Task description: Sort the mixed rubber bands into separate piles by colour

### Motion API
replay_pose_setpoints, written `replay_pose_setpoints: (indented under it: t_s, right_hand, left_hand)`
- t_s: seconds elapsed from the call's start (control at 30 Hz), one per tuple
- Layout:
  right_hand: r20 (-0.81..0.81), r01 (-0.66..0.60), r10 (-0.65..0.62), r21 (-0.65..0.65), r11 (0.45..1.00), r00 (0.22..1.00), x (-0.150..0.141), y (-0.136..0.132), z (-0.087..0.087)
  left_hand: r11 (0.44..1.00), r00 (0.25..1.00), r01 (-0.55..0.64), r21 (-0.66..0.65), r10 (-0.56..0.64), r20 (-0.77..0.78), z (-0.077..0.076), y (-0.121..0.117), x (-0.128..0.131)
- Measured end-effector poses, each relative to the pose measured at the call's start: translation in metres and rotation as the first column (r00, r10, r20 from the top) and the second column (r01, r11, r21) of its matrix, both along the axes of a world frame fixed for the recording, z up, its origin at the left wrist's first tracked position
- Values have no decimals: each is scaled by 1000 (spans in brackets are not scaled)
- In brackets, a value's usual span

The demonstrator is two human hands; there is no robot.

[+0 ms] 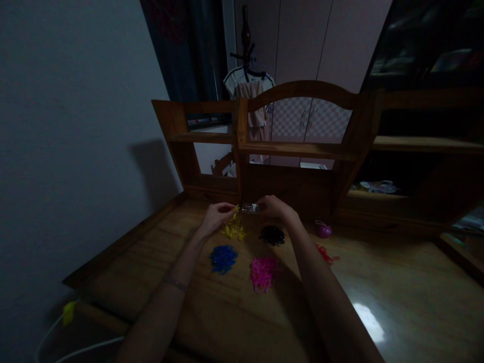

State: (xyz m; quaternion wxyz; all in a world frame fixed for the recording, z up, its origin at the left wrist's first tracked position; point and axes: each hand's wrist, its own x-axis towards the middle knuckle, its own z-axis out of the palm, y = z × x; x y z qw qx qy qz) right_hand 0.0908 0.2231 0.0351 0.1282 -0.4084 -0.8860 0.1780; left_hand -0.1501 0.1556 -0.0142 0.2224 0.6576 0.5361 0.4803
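Note:
My left hand (219, 217) pinches a few thin yellow strips (236, 208) above a loose yellow pile (235, 231) on the wooden desk. In my right hand (274, 205) is a small clear container (250, 208), lying sideways in the air, its left end close to the yellow strips. Below the right hand sits a pile of thin black pieces (273, 235). Nearer to me are a blue pile (223, 259) and a pink pile (263, 274) of similar small pieces. Part of a red pile (325, 254) shows beside my right forearm, which hides some of it.
A round purple object with a loop (324, 230) stands right of my right arm. Along the desk's back runs a wooden shelf unit (298, 149). A wall (86, 151) borders the left side. A white cable with a yellow tag (69, 313) hangs at lower left.

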Motion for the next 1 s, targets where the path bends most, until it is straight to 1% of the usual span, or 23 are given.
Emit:
replay_pose_setpoints:
  t_s: [0.1,0.2,0.4,0.5,0.6,0.73,0.87,1.0]
  right_hand:
    - [5,-2,2,5,1000,1000,-7,-5,-1]
    - [-4,-34,34,1,999,999,-13,-10,-2]
    - [-21,-99,98,-55,994,995,-20,-15,0]
    - [-37,-134,131,-92,987,991,-21,-15,0]
    - [-75,-181,172,-124,976,982,-21,-13,1]
    - [-154,-226,207,-120,967,966,-18,-9,2]
    - [-153,-210,195,-90,974,969,-16,-5,3]
    - [-134,-198,189,-57,979,973,-14,-4,5]
  left_hand:
    - [1000,995,-12,9,11,97,2,1,0]
    - [999,984,-46,29,40,172,2,3,1]
    - [974,945,-193,118,151,291,2,5,6]
    - [954,932,-241,178,177,315,3,5,10]
    - [941,944,-235,242,162,286,6,1,12]
    - [933,978,-170,316,119,174,15,-7,10]
    - [940,997,-75,334,65,40,23,-14,6]
    - [944,998,-39,328,50,-25,24,-17,4]
